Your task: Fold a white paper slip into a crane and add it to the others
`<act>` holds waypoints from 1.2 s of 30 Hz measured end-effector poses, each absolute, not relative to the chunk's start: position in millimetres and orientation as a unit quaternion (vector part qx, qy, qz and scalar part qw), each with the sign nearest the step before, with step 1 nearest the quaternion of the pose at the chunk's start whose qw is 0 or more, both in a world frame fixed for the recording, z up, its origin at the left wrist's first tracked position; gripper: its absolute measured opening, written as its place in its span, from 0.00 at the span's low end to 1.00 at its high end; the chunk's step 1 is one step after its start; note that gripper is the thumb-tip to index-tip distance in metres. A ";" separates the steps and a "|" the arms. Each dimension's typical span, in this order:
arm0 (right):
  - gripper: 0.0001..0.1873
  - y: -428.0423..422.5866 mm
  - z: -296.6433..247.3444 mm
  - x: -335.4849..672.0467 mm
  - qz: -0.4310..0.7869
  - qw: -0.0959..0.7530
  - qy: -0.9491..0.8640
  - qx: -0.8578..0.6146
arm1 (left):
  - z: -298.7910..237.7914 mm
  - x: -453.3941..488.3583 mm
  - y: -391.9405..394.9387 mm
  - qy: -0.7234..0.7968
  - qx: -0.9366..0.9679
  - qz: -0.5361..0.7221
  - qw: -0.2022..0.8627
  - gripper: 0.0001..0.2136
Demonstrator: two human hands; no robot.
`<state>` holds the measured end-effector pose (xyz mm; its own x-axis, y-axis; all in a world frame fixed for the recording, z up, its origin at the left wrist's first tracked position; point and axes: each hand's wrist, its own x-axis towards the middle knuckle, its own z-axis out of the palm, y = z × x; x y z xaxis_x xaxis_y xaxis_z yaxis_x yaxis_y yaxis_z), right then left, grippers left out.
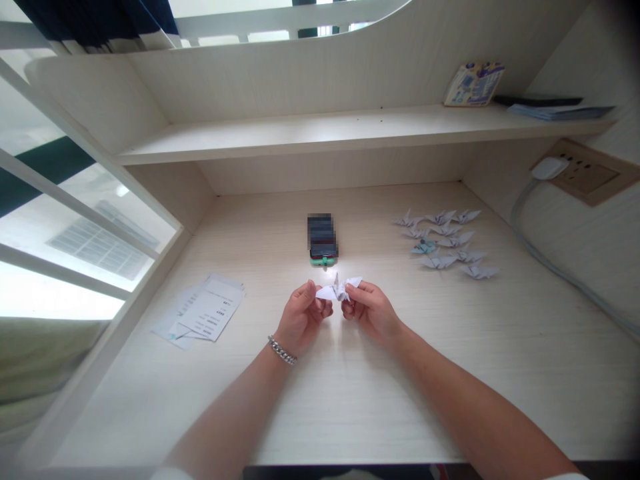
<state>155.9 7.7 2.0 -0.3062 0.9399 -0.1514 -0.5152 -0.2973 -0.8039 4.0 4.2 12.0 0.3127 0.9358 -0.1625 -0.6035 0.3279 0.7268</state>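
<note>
Between my two hands a white folded paper crane (339, 291) is held just above the desk, its wings spread to either side. My left hand (303, 313), with a silver chain bracelet (283, 350) at the wrist, pinches the left wing between thumb and fingers. On the other side, my right hand (371, 308) grips the right wing the same way. Several finished paper cranes (453, 240) stand grouped at the right back of the desk. They are white, apart from one bluish crane (423, 247).
A phone (323, 237) in a green case lies beyond my hands. Printed paper sheets (213, 307) overlap at the left. Above runs a shelf (300, 137) with a small box (474, 85) and flat booklets (560, 112). At right, a cable (530, 240) hangs from a wall socket (590, 172).
</note>
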 end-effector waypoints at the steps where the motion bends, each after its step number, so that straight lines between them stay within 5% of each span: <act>1: 0.11 7.7 2.1 155.7 0.739 0.492 -0.330 -0.322 | 12.1 4.2 4.2 0.295 0.281 0.508 0.759 0.20; 36: 0.14 12.5 -1.9 159.3 0.710 0.498 -0.344 -0.360 | 4.3 2.1 4.1 0.404 0.425 0.485 0.649 0.13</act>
<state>159.3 12.5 -1.9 -0.2459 0.9545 -0.1687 -0.4595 -0.2680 -0.8468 2.1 4.1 4.3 0.2028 0.9728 -0.1117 -0.2862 0.1680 0.9433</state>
